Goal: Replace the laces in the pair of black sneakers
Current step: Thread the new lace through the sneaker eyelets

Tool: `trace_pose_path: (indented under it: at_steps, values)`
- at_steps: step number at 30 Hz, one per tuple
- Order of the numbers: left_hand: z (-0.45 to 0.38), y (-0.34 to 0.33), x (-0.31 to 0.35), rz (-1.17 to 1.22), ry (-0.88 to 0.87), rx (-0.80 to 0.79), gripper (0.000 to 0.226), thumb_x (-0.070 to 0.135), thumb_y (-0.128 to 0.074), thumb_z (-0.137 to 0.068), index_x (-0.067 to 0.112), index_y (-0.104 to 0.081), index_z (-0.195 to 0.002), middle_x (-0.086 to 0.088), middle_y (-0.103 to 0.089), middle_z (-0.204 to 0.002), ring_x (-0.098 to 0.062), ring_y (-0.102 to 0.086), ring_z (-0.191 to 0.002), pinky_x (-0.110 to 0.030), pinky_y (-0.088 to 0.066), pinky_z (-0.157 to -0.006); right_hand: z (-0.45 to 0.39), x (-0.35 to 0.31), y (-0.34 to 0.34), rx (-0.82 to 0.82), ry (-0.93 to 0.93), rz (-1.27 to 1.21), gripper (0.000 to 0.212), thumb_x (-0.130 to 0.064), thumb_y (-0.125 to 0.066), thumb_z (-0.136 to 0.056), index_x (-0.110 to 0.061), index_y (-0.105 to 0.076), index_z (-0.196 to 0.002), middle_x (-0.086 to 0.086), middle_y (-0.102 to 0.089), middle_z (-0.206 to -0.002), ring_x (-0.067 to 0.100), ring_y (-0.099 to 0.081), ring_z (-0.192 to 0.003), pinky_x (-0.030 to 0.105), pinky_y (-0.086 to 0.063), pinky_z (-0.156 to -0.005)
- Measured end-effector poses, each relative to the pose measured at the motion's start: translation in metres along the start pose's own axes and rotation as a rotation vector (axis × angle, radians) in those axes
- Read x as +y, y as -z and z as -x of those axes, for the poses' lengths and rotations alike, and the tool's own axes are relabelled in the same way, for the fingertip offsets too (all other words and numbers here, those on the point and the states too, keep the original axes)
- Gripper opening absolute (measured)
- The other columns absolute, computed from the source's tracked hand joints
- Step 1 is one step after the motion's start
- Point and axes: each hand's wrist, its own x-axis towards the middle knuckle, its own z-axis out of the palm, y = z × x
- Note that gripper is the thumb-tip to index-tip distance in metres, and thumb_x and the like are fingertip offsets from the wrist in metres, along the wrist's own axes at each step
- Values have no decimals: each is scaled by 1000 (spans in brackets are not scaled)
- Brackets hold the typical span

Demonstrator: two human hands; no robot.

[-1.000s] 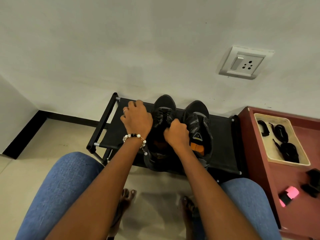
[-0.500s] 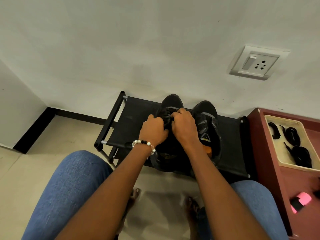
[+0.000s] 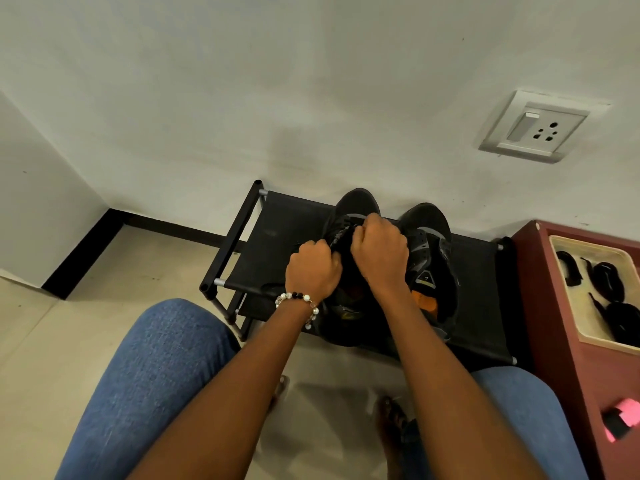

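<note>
Head view: both hands meeting over the left sneaker (image 3: pixel 349 216), on the shoe rack (image 3: pixel 277 237) against the wall.
Change: left hand (image 3: pixel 313 268) now off the rack fabric and onto the sneaker's lacing; right hand (image 3: pixel 379 252) now further toward the toe.
Left hand: fingers curled, seemingly pinching the lace (image 3: pixel 341 233); exact hold hidden.
Right hand: fisted on the lacing nearer the toe; grip likewise hidden.
Right sneaker (image 3: pixel 427 244): just beside, on the rack, untouched.
Spare laces (image 3: pixel 609 282): in the tray (image 3: pixel 568 306), right of the rack.
Meaning: probably unlacing just begun; old lace not yet out.
</note>
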Motion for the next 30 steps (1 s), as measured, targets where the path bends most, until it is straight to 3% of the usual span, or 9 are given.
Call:
trace_pose_path:
  at_steps: [5,8,10,12,15,18,21,25,30]
  values:
    - [1,-2,1,-7,18,19,28,29,-45,-94,4,-59,-91,-9,-55,-86,-35,-58,-80,-33,-34,-62,-12,15,8,-53,-578,-538,16,-19,-47,-84,-11,-57,-76,6,-65,-80,26,-63,-77,41,-54,-74]
    - [1,-2,1,4,28,33,28,29,-46,-94,5,-60,-91,-7,-52,-83,-34,-58,-78,-32,-34,-61,-13,13,17,-118,-675,-759,22,-12,-45,-82,-17,-63,-93,7,-68,-98,22,-66,-85,42,-58,-77]
    - [1,-2,0,13,32,35,28,29,-46,-94,5,-61,-92,-7,-54,-84,-33,-58,-78,-33,-34,-61,-13,11,23,-151,-544,-767,28,-6,-48,-87,-17,-66,-105,3,-67,-101,17,-64,-91,34,-56,-82]
    - [1,-3,0,16,27,38,28,29,-45,-94,6,-61,-92,-8,-55,-84,-33,-58,-77,-32,-34,-61,-14,9,25,-159,-314,-643,26,-8,-53,-87,-17,-69,-106,-1,-67,-102,17,-62,-98,39,-52,-91]
    - [2,-4,0,6,15,42,28,29,-45,-95,6,-61,-93,-11,-59,-89,-34,-59,-78,-33,-36,-61,-12,4,21,-266,-25,-197,18,-19,-58,-89,-19,-71,-101,0,-64,-111,24,-51,-113,49,-39,-97]
    - [2,-4,1,-19,7,45,28,29,-45,-96,5,-60,-95,-12,-59,-92,-34,-59,-81,-33,-37,-62,-5,0,15,-285,79,124,17,-19,-56,-92,-15,-71,-100,1,-58,-117,25,-46,-115,49,-33,-96]
    - [4,-3,3,-42,-3,46,28,29,-43,-97,4,-58,-96,-12,-58,-95,-36,-59,-84,-34,-36,-63,-1,-3,14,-179,83,113,17,-18,-52,-92,-16,-69,-94,-1,-61,-109,21,-48,-110,44,-31,-93]
    - [5,-2,5,-57,-9,56,29,28,-42,-98,4,-58,-97,-13,-57,-97,-37,-58,-84,-34,-37,-63,-6,-4,17,-169,-202,-371,15,-16,-51,-93,-17,-61,-81,-2,-64,-97,22,-56,-105,43,-35,-99]
    - [7,1,9,-48,13,53,29,28,-43,-97,3,-59,-99,-13,-58,-99,-38,-58,-87,-35,-36,-64,-17,4,40,-39,-540,-1594,24,-2,-40,-99,-12,-55,-83,10,-66,-78,27,-64,-79,33,-52,-78]
